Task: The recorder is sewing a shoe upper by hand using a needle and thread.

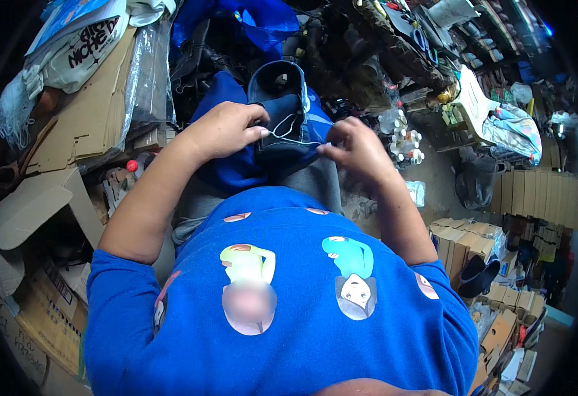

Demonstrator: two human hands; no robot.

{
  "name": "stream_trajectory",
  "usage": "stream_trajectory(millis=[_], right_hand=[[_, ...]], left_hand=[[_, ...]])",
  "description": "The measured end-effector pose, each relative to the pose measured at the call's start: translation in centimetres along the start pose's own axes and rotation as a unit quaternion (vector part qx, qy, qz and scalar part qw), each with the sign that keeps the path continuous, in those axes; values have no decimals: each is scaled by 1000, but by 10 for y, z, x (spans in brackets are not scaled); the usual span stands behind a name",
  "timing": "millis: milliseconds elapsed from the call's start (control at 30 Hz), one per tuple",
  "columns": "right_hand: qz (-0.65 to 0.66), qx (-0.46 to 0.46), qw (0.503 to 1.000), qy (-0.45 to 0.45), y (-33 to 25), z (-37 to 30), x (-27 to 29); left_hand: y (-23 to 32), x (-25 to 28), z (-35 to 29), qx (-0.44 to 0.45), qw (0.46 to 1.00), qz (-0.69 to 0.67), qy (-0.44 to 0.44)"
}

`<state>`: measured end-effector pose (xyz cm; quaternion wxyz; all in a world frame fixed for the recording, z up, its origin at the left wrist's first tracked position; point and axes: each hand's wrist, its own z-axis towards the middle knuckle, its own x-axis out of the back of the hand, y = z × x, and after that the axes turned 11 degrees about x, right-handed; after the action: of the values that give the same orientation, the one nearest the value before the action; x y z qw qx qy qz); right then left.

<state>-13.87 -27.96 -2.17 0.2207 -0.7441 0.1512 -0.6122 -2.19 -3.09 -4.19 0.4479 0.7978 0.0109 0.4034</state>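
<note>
A dark shoe upper (288, 119) with an open, rounded top rests in my lap, over blue cloth. My left hand (233, 132) grips its left edge, the thumb and forefinger closed beside the stitching. A thin white thread (297, 140) loops over the dark piece and runs across to the right. It is pinched between the fingers of my right hand (354, 146), which is held just to the right of the shoe upper. Whether a needle is in those fingers is too small to tell.
Flattened cardboard (97, 99) and an open carton (35, 231) stand at the left. Small bottles (402, 140) cluster on the floor at the right. Further right are a white plastic chair (472, 99) draped with cloth, a dark bag (475, 179) and stacked boxes (533, 198).
</note>
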Motion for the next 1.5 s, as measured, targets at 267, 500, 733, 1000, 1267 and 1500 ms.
stream_trajectory(millis=[267,500,733,1000,1267,1500], right_hand=[[-32,153,987,42,-8,9,-13],[262,14,964,-33,10,5,-9],[-24,153,986,60,-10,-1,-13],[106,-145,983,-31,81,-50,11],[18,85,992,97,5,-9,-2],[322,15,945,52,5,23,-10]], left_hand=[[-17,5,-6,-47,995,21,81],[-16,10,5,-20,989,-9,147],[-15,5,7,-9,992,-30,126],[-21,8,8,32,995,-21,94],[-31,4,8,38,994,-38,97],[-36,11,19,19,989,-30,143]])
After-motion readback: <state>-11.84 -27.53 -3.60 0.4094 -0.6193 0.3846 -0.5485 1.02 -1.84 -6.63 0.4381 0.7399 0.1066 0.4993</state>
